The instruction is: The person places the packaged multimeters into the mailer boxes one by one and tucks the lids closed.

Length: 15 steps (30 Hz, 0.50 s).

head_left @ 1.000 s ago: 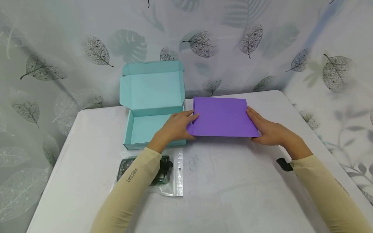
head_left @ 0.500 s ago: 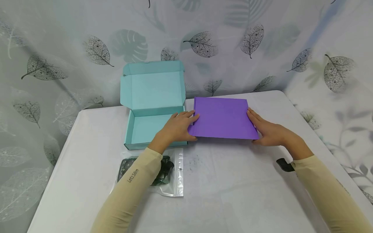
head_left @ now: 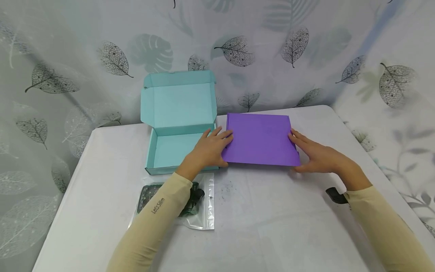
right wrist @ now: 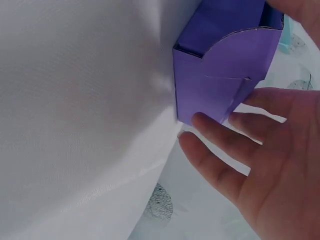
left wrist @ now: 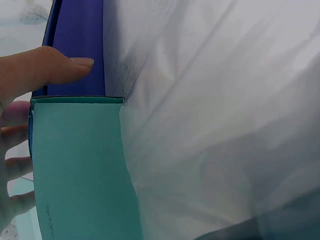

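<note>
Soft, even, bright light with faint shadows; both wrist views are blurred close-up.

The purple box (head_left: 259, 139) looks like matt, smooth cardboard, as does the teal box (head_left: 178, 124), its cut edges showing paper board. A white woven cloth (head_left: 258, 219), slightly creased, covers the desk. The zip bag (head_left: 200, 206) is glossy clear plastic.
</note>
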Each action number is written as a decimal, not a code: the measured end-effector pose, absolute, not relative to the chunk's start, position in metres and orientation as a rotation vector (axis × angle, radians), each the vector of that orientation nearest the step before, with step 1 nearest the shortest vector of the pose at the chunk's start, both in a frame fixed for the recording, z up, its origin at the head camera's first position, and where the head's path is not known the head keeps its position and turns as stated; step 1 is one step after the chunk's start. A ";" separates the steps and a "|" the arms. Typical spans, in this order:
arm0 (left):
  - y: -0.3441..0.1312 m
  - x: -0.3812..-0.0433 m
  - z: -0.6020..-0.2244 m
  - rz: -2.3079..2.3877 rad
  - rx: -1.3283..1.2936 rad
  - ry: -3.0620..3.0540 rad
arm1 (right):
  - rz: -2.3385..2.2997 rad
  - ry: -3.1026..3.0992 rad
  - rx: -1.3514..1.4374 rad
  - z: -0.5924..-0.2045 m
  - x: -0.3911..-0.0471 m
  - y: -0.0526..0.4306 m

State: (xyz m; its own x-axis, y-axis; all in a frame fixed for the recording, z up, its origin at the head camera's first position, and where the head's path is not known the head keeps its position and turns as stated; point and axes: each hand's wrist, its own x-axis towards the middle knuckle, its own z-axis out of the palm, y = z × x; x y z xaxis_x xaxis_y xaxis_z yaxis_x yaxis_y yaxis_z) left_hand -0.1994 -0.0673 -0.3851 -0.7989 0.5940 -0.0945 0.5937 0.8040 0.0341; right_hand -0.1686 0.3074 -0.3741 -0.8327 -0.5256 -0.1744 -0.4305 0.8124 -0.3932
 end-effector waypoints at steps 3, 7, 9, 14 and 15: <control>-0.067 -0.199 -0.385 0.014 0.960 2.895 | -0.497 2.759 -0.718 -0.374 -0.166 0.308; -0.067 -0.200 -0.385 0.015 0.979 2.928 | -0.585 2.757 -0.776 -0.377 -0.165 0.308; -0.068 -0.200 -0.385 0.008 0.985 2.944 | -0.635 2.749 -0.813 -0.378 -0.166 0.308; -0.068 -0.199 -0.385 0.006 1.004 2.951 | -0.748 2.728 -0.772 -0.376 -0.165 0.308; -0.068 -0.199 -0.385 0.003 1.009 2.949 | -0.771 2.721 -0.744 -0.376 -0.165 0.308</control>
State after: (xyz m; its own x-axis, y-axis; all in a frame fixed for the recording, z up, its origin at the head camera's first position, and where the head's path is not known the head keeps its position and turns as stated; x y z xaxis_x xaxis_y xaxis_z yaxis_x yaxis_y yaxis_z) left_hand -0.1991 -0.0678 -0.3849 -0.7902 0.6124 -0.0227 0.6124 0.7905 0.0096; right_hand -0.1649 0.3077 -0.3755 -0.8484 -0.5249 -0.0682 -0.4111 0.7346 -0.5397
